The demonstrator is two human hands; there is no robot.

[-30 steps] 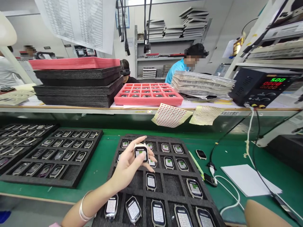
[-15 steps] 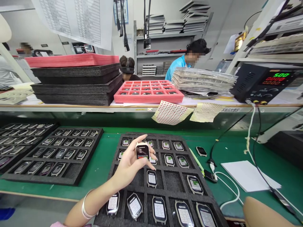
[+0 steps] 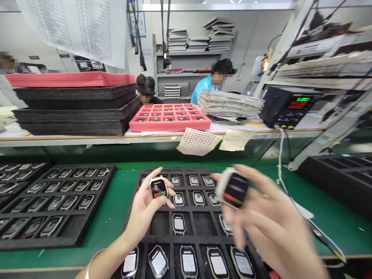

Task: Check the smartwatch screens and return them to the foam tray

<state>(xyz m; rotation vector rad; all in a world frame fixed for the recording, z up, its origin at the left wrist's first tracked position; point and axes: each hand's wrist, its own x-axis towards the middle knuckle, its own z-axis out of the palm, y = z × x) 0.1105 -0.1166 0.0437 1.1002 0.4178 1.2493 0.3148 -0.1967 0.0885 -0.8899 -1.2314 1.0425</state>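
My left hand holds a small white-cased smartwatch body with its lit screen facing me, pinched between thumb and fingers above a black foam tray. The tray's pockets hold several more watch bodies with lit screens. My right hand, blurred by motion, is raised over the tray's right side and grips a second watch body with a dark screen.
Another black foam tray of watch bodies lies to the left on the green mat. A white cable hangs at right, near a power supply. A red tray and stacked black trays sit on the shelf. People work behind.
My right hand has come up into view from the lower right, holding a second watch body. The left hand's watch screen has changed. The view shifted right.
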